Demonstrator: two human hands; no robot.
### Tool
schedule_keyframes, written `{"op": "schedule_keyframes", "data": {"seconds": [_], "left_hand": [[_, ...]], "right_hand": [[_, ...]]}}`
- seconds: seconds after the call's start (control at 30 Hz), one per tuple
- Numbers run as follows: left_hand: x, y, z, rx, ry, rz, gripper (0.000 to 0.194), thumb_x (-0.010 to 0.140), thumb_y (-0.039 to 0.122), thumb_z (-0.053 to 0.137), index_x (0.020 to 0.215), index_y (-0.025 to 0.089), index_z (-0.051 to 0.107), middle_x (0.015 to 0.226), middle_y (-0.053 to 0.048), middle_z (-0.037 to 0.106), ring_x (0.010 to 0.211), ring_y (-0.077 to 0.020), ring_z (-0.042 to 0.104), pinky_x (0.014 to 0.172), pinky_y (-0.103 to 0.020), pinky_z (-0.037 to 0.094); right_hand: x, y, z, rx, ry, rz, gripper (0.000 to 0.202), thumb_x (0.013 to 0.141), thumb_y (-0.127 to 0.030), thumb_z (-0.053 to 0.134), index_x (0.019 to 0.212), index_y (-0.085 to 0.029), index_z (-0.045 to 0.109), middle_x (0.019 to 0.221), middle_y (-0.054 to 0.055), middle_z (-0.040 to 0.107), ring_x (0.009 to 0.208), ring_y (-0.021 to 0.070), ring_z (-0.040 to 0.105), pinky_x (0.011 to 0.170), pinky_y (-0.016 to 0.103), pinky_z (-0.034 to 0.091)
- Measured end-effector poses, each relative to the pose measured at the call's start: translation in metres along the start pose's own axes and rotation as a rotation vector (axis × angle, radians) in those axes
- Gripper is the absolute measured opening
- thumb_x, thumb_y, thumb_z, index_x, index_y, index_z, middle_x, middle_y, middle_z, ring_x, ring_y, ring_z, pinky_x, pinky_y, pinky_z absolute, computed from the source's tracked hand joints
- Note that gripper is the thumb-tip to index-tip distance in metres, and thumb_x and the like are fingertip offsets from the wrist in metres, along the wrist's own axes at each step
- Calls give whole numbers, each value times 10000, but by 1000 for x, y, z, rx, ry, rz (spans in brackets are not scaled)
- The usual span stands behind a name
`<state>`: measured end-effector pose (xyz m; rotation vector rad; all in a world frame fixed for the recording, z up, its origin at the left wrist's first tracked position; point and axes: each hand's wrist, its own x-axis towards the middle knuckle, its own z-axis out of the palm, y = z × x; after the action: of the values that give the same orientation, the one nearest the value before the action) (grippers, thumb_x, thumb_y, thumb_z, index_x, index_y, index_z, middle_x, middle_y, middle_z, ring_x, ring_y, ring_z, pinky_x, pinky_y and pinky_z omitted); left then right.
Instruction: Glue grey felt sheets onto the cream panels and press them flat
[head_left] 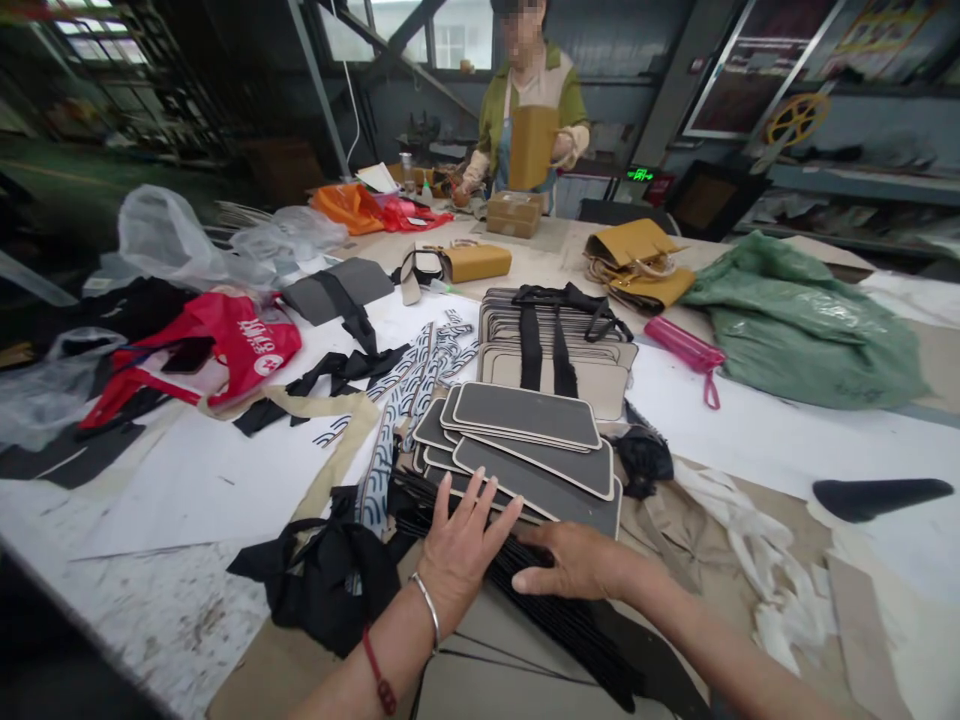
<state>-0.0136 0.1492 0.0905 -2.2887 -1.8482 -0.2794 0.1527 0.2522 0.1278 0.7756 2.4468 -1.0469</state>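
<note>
A bundle of thin black strips (pixel 574 640) runs diagonally across a beige board (pixel 480 690) near the front of the table. On its upper part lies my left hand (pixel 459 548), fingers spread flat. My right hand (pixel 577 562) rests over the middle of the bundle, thumb and forefinger apart; its other fingers are partly hidden. Just beyond my fingertips is a loose stack of dark grey panels (pixel 525 412) with pale rims. Behind these stand several more beige-edged panels (pixel 592 370) with black straps (pixel 529 345) across them. Crumpled black fabric (pixel 322 585) lies left of my left hand.
Patterned ribbon (pixel 416 375), a red bag (pixel 225 345) and clear plastic bags (pixel 172 240) lie to the left. A green sack (pixel 814 330), pink pouch (pixel 682 343) and white cloth (pixel 757 545) lie to the right. A person (pixel 525 110) stands across the table, holding a mustard piece (pixel 531 148).
</note>
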Motion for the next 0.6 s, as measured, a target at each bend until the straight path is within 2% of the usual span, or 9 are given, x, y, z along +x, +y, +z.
{"op": "schedule_keyframes", "data": {"seconds": [0.07,0.1,0.17,0.27,0.33,0.4,0.5,0.6], "left_hand": [[8,-2,-9,-58,-176,11,357,800,221,476,1156,208,485,1051,-95,585,1030,-241,499,915,-474,312],[13,-3,-13,-84,-253,7,292,788,211,490,1077,189,527,969,-81,600,961,-226,522,867,-431,354],[20,-4,-19,-121,-353,-15,205,753,205,532,954,175,556,897,-66,593,891,-215,528,787,-376,385],[26,-5,-21,-155,-392,-52,200,710,210,583,904,187,538,899,-60,575,873,-215,521,755,-373,377],[27,-5,-17,-167,-388,-79,203,702,228,598,887,188,524,889,-57,567,861,-214,519,746,-376,371],[25,-5,-9,-173,-355,-93,198,715,255,594,887,195,517,882,-52,563,852,-211,515,735,-376,366],[18,-5,9,-140,-241,-72,173,758,288,549,909,208,521,847,-43,565,788,-194,509,694,-359,358],[10,-5,24,-70,-73,-45,151,779,259,524,923,212,523,778,-24,559,715,-170,491,679,-341,343]], "right_hand": [[4,7,-4,35,-32,-48,624,756,-679,376,1060,-186,609,962,71,652,834,227,598,704,275,431],[8,13,-8,43,-3,-46,576,790,-644,353,997,-185,632,915,57,659,811,212,598,693,266,429],[22,28,-20,3,169,24,469,840,-546,351,896,-185,646,854,47,658,793,197,592,696,260,423],[52,53,-45,-165,512,170,309,862,-384,404,952,-175,614,968,83,630,922,207,559,821,279,393],[75,69,-63,-242,628,211,308,857,-355,429,1045,-156,572,1074,108,586,1029,213,510,897,286,357],[97,81,-80,-263,667,221,400,830,-408,476,1120,-136,522,1142,123,542,1082,221,475,921,294,347],[126,95,-100,-243,597,242,614,724,-543,566,1167,-125,481,1172,134,512,1080,244,471,908,322,363],[144,102,-112,-279,484,282,818,588,-659,616,1193,-131,463,1188,151,485,1106,295,439,908,388,355]]}}
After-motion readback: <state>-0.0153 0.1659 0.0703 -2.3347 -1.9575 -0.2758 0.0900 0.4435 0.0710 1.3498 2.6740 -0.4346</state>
